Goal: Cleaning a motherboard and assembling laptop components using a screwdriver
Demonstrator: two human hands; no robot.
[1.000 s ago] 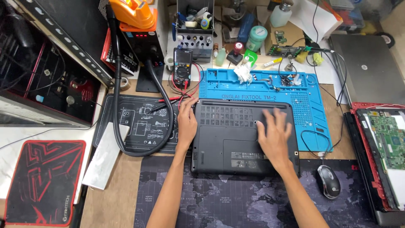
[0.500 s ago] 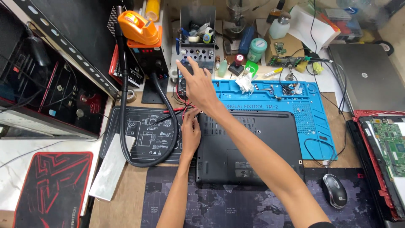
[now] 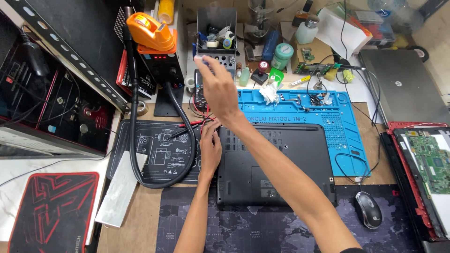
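Nearest the camera, a dark map-printed mat (image 3: 262,229) is covering the bench (image 3: 136,229), with a mouse (image 3: 368,209) sitting on its right part. Beyond it, a black laptop (image 3: 276,164) is lying bottom-up, partly on the blue repair mat (image 3: 347,136). The left hand (image 3: 210,150) is resting flat on the laptop's left edge, fingers loosely together. Farther back, the right hand (image 3: 216,84) is reaching over a multimeter (image 3: 200,96) toward the grey tool holder (image 3: 216,35), fingers slightly curled, holding nothing visible.

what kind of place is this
Most likely an electronics repair bench: a black laptop lying upside down, a blue silicone repair mat strewn with small parts, and a bare green circuit board in an opened red-edged laptop.
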